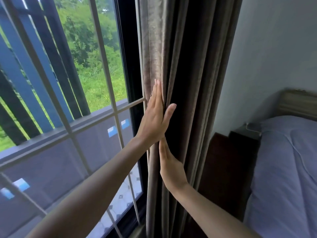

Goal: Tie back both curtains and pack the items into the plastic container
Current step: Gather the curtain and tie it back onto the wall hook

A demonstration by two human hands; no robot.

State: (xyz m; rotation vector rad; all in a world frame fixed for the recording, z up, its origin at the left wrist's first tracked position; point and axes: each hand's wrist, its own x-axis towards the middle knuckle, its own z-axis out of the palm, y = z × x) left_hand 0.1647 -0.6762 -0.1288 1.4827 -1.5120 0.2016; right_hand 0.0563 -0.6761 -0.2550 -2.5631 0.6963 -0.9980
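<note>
- Beside the window (68, 100), the left hand (155, 115) and right hand (169, 167) lie flat on the curtain (180, 66), grip apart, holding nothing.
- Best to bunch the folds tight, then tie.

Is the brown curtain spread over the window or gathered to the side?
Gathered: the curtain hangs in tight folds at the right edge of the window, leaving the glass uncovered.

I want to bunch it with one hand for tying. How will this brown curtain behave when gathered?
The curtain hangs in deep soft folds, so it is probably floppy and compressible. Its thick, velvety look suggests some weight, so folds may slump from the left hand alone.
</note>
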